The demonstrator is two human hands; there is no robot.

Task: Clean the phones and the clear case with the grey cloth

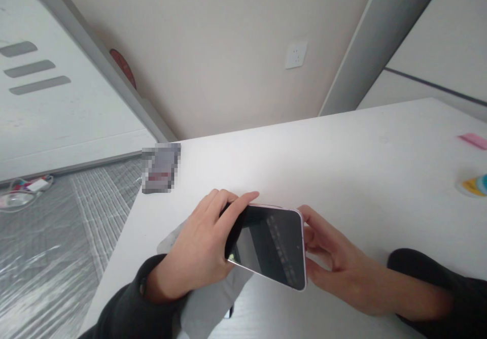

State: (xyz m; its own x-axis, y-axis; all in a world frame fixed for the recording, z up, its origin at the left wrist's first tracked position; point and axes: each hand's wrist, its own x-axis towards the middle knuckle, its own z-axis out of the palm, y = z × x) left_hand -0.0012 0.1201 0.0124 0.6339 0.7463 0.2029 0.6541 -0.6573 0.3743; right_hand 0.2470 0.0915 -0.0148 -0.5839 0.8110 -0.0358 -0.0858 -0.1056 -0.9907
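Observation:
A smartphone (272,245) with a dark, reflective screen and a pale pinkish frame is held above the white table, screen turned up toward me. My left hand (201,237) is wrapped around its left end, with a finger lying along the top edge. At the phone's right end, my right hand (335,263) has its fingers curled against the short edge, the fingertips partly hidden behind the phone. Under my left hand and forearm lies a grey cloth (207,306). A small dark item (230,312) shows beside the cloth, mostly covered.
The white table (342,161) meets a wall with a socket (296,55). A blurred-out grey item (162,168) lies at its far left corner. To the right are a pink item (474,140) and a yellow-and-blue object (475,184). Cables (28,192) lie on the plastic-covered floor.

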